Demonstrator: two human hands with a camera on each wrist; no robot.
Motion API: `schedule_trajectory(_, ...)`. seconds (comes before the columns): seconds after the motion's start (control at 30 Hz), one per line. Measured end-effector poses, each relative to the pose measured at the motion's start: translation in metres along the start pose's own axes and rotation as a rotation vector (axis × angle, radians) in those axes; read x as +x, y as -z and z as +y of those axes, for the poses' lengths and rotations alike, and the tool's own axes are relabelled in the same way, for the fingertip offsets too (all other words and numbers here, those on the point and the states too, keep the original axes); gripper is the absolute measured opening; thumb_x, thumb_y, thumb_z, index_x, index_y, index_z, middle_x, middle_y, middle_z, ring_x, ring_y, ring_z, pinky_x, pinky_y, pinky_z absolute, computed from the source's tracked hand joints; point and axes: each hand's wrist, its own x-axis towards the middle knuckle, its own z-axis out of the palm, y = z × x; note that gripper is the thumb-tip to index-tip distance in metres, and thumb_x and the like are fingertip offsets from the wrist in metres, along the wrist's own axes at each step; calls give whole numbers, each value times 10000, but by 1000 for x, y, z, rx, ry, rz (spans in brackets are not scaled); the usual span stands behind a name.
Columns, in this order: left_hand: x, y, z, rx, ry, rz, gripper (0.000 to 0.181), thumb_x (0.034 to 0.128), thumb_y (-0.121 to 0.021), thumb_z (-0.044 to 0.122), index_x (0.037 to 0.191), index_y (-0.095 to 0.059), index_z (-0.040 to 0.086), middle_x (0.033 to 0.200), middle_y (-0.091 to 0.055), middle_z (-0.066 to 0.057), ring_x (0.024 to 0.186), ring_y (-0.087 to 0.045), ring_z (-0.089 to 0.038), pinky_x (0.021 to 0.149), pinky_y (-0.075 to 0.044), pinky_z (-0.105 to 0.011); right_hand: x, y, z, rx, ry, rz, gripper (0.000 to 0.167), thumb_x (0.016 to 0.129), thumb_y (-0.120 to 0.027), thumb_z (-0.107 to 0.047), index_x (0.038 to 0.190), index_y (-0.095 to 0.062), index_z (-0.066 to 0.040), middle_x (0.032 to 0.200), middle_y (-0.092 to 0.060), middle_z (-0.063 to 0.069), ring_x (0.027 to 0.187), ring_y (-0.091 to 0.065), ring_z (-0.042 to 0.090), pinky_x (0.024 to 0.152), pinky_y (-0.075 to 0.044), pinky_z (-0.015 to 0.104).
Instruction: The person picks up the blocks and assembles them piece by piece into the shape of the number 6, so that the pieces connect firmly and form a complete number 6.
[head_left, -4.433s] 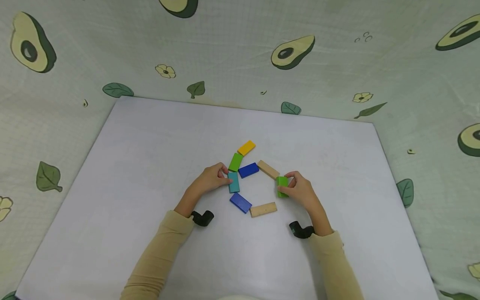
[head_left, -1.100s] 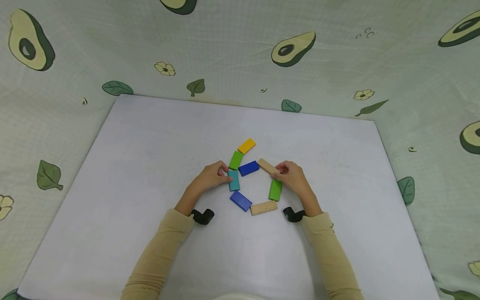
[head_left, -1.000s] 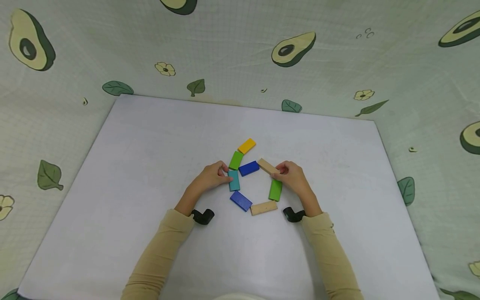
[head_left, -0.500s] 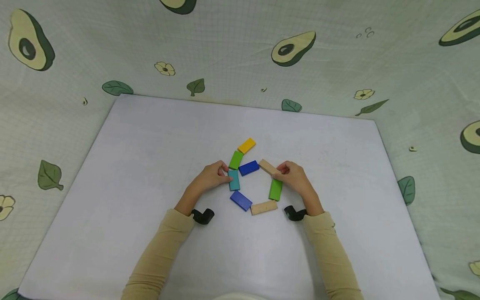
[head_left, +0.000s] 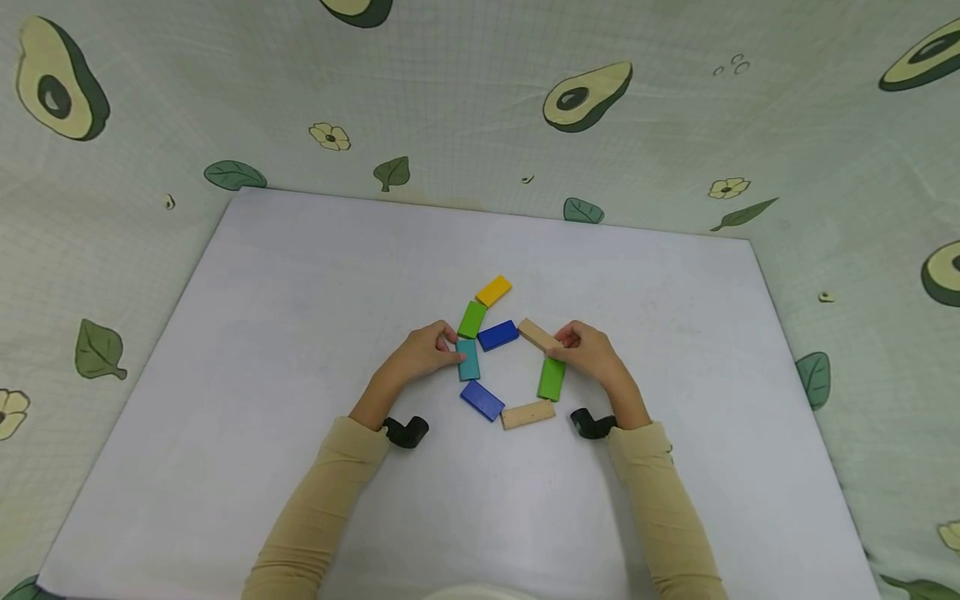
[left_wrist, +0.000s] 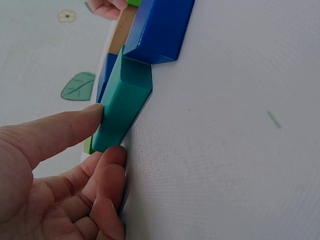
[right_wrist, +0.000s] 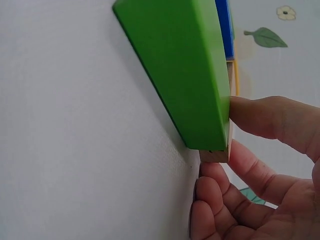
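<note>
In the head view my left hand [head_left: 426, 352] pinches a teal block [head_left: 468, 360]; the left wrist view has the thumb on its upper face and curled fingers at its end. My right hand [head_left: 591, 350] pinches the near end of a plain wooden block [head_left: 537, 334], close to the upper end of a green block [head_left: 551, 380]. In the right wrist view, the green block [right_wrist: 175, 70] partly covers that wooden block. Two blue blocks, dark blue [head_left: 498, 336] and blue [head_left: 482, 401], and another wooden block [head_left: 528, 414] continue the ring, all lying flat.
A second green block [head_left: 472, 320] and a yellow block [head_left: 493, 291] curve away from the ring's upper left. The white tabletop [head_left: 337, 267] lies beneath everything. Avocado-printed cloth [head_left: 465, 100] hangs behind it. Black camera mounts sit at both wrists.
The right hand shifted the right-hand green block leftward against the ring, let go and moved to the upper wooden block, which has slid slightly right. The left hand stays on the teal block.
</note>
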Motion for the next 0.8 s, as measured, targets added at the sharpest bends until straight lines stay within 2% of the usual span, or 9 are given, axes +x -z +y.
schedule_trajectory(0.63,0,0,0,-7,6,-5,315,840,-674,241,1059,-535,62,765,-501,-36,668,-438,-153,582,-345,-239,-1,2,2,9,-2,-18,318,834,-671,-225,1034,-572,1,890,-534,87,801,-480,205,681,-386,273)
schedule_trajectory(0.8,0,0,0,-4,8,-7,317,843,-671,241,1064,-534,60,770,-508,-40,671,-441,-155,583,-347,-239,-1,3,2,4,9,-30,302,861,-637,-247,1033,-575,-7,879,-540,84,788,-480,198,667,-384,272)
